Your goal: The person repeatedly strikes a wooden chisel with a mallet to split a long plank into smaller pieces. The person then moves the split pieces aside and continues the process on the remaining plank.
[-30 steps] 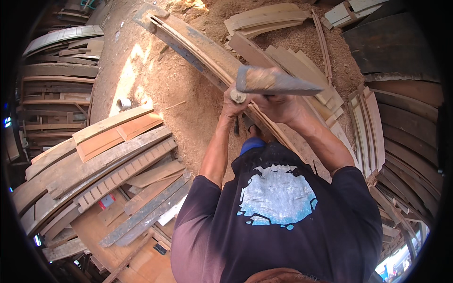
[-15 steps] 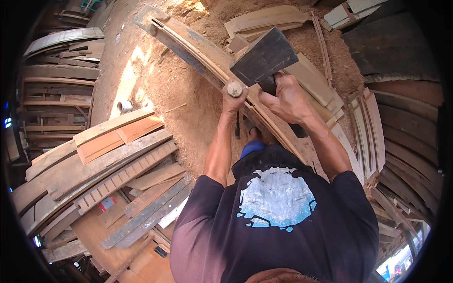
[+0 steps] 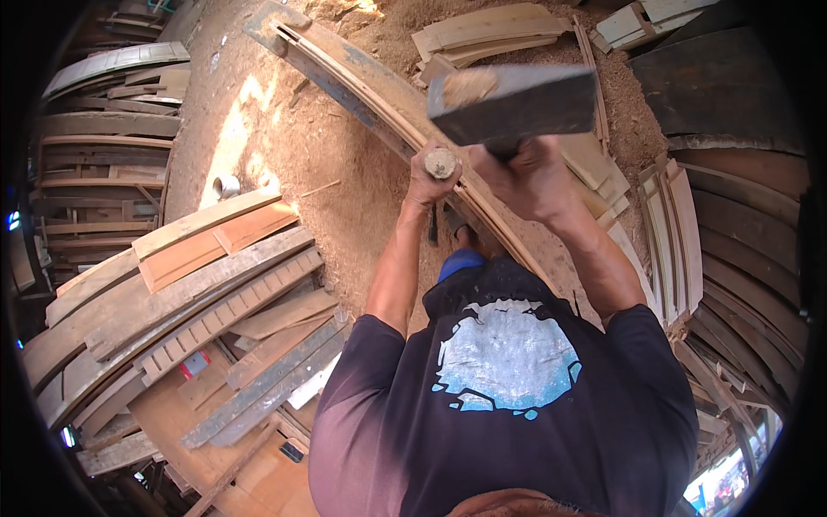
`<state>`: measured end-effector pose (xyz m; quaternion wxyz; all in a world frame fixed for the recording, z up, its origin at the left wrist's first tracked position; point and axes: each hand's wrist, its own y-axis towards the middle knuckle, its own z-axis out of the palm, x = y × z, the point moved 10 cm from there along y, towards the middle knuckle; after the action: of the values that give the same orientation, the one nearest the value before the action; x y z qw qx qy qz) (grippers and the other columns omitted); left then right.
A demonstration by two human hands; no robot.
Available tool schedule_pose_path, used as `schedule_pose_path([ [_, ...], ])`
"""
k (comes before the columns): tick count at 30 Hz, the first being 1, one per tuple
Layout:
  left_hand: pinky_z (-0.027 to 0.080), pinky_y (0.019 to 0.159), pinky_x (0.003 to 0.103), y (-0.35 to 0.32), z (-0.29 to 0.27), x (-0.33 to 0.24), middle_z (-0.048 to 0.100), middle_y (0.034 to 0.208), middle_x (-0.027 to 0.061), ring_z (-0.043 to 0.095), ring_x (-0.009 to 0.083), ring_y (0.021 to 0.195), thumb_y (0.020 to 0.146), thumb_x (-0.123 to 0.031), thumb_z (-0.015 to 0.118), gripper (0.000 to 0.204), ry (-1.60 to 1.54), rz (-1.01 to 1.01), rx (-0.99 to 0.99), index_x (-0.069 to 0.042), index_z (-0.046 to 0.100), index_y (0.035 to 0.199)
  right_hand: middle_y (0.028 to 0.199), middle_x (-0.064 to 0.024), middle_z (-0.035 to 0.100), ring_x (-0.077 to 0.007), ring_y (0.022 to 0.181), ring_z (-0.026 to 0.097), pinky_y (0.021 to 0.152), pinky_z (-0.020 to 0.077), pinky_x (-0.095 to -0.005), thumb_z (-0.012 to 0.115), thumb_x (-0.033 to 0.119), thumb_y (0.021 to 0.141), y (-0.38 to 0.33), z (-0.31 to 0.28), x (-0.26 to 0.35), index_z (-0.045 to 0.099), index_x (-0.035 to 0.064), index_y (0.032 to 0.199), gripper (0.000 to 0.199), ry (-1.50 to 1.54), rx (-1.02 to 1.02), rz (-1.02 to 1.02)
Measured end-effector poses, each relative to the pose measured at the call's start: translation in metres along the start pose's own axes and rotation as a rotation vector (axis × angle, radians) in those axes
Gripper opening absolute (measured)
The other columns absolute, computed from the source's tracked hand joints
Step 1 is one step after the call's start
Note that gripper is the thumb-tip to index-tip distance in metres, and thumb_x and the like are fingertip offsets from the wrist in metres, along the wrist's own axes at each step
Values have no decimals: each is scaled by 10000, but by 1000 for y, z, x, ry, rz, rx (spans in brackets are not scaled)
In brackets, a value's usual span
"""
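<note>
Sawdust floor (image 3: pixel 345 172): long curved plank (image 3: pixel 362 82) across it, stacked boards (image 3: pixel 491 30) at top, plank pile (image 3: pixel 189 293) on the left, small metal can (image 3: pixel 226 186) near that pile.

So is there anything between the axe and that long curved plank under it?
Nothing visible. The axe is held up by the left hand and right hand, and only open air shows between its head and the long curved plank on the sawdust below.

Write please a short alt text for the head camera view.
Both hands grip a raised axe over a long curved plank on sawdust ground: the left hand at the handle's end, the right hand just under the blade. Stacked curved boards lie around.
</note>
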<state>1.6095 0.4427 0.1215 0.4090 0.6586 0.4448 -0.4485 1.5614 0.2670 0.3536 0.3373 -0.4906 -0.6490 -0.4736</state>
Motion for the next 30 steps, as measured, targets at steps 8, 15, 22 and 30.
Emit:
schedule_pose_path([
  [8, 534, 673, 323, -14, 10, 23, 660, 779, 51, 609, 112, 733, 740, -133, 835, 265, 98, -42, 50, -14, 642, 876, 829, -235, 696, -422, 776, 686, 709, 534, -512, 716, 192, 809, -8, 42, -76, 658, 12, 820, 189, -527, 249, 195],
  [15, 557, 760, 301, -2, 16, -6, 726, 891, 98, 663, 121, 830, 770, -125, 816, 346, 59, -4, 79, -4, 688, 1068, 814, -242, 687, -440, 774, 675, 703, 522, -513, 690, 176, 802, -15, 55, -96, 678, 40, 1047, 281, -500, 247, 114],
  [22, 518, 705, 270, 21, -31, 41, 641, 848, -18, 601, 92, 761, 794, -46, 770, 250, -281, -225, -288, -51, 614, 990, 878, -264, 706, -420, 816, 691, 773, 535, -466, 633, 153, 793, -17, 30, -76, 651, -35, 1121, 379, -201, 237, 410],
  [30, 494, 651, 258, 36, -7, -2, 588, 772, -29, 570, 71, 711, 805, -59, 794, 233, -173, -246, -177, -53, 590, 916, 854, -53, 633, -136, 801, 583, 746, 498, -310, 694, 126, 860, -1, -16, -45, 652, -37, 1067, 267, 88, -1, 311],
])
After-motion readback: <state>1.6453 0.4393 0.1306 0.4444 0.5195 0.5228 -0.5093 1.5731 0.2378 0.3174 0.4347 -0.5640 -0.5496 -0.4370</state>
